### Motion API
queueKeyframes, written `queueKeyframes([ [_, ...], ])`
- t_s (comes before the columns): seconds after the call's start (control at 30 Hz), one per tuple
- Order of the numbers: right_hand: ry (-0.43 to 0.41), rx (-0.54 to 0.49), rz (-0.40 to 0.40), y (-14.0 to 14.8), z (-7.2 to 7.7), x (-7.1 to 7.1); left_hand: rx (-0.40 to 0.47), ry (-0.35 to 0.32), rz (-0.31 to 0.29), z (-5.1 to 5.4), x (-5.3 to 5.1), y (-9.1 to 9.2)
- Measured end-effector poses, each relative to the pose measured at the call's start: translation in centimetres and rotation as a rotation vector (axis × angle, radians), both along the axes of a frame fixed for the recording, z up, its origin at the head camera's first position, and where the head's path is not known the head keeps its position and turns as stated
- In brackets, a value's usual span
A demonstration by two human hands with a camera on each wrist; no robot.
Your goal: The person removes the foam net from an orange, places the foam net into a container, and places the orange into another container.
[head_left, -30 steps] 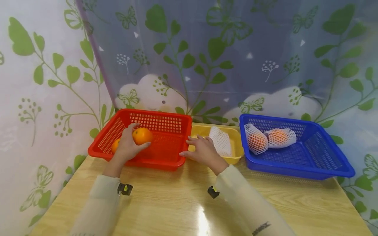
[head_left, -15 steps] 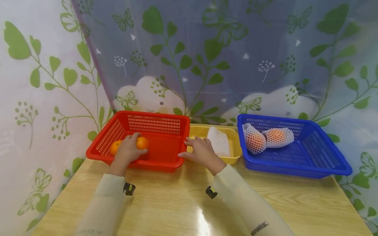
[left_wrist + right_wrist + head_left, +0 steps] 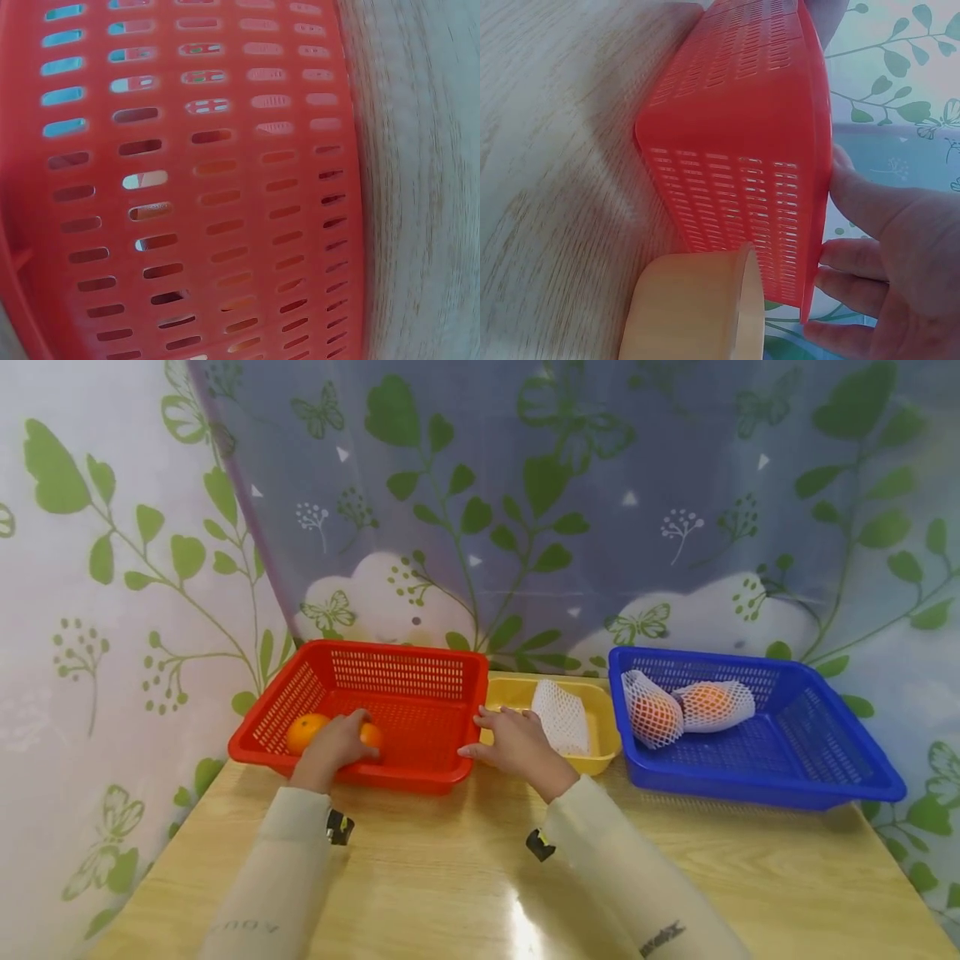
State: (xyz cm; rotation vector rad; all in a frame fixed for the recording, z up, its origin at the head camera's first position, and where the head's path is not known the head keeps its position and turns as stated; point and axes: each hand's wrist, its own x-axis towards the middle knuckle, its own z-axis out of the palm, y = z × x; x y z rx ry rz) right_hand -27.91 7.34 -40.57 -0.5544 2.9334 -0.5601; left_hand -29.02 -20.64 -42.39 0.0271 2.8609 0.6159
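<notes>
Down inside the red basket [image 3: 405, 781], the left hand [image 3: 333, 750] has its fingers and thumb around an orange [image 3: 371, 737]. Another orange [image 3: 306, 733] lies just left of that hand. The left wrist view has only the slotted wall of the red basket [image 3: 225, 172]; the hand is hidden there. With fingers spread and slightly bent, the right hand [image 3: 522, 748] touches the red basket's right rim. In the right wrist view, the thumb and fingertips of the right hand [image 3: 907, 255] rest against the rim of the red basket [image 3: 735, 124].
Right of the red basket stands a yellow basket [image 3: 604, 763] holding white foam netting [image 3: 562, 718]. Farther right, a blue basket [image 3: 765, 781] contains two fruits in white netting [image 3: 651, 714], [image 3: 712, 703]. A patterned curtain hangs behind the wooden table [image 3: 435, 868].
The left hand has lowered its orange into the red basket, moving slightly right and down. The right hand stays at the red basket's rim.
</notes>
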Motion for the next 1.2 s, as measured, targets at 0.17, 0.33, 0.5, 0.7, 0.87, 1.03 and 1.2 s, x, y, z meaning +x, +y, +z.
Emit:
queueKeyframes([
  [0.17, 0.004, 0.017, 0.022, -0.1, -0.1, 0.0, 0.006, -0.011, -0.026, -0.3, 0.3, -0.1],
  [0.33, 0.003, 0.011, 0.024, -0.1, -0.1, 0.1, 0.002, 0.000, -0.034, -0.5, 0.4, -0.2],
  [0.5, 0.025, 0.026, 0.023, -0.1, 0.0, 0.2, 0.007, 0.028, -0.033, -0.4, 0.4, -0.1],
  [0.7, 0.022, 0.021, 0.037, -0.5, 0.0, 0.2, 0.005, 0.046, -0.009, -0.3, 0.6, -0.5],
  [0.87, 0.026, 0.017, 0.031, -0.4, 0.0, 0.3, -0.018, 0.114, -0.029, -0.3, 0.6, -0.6],
  [1.03, 0.036, 0.014, 0.027, -0.1, 0.0, 0.3, -0.044, 0.170, -0.024, -0.3, 0.6, -0.3],
  [1.2, 0.079, 0.045, 0.041, 0.5, -0.2, 0.4, -0.027, 0.216, -0.018, -0.5, 0.5, 0.1],
])
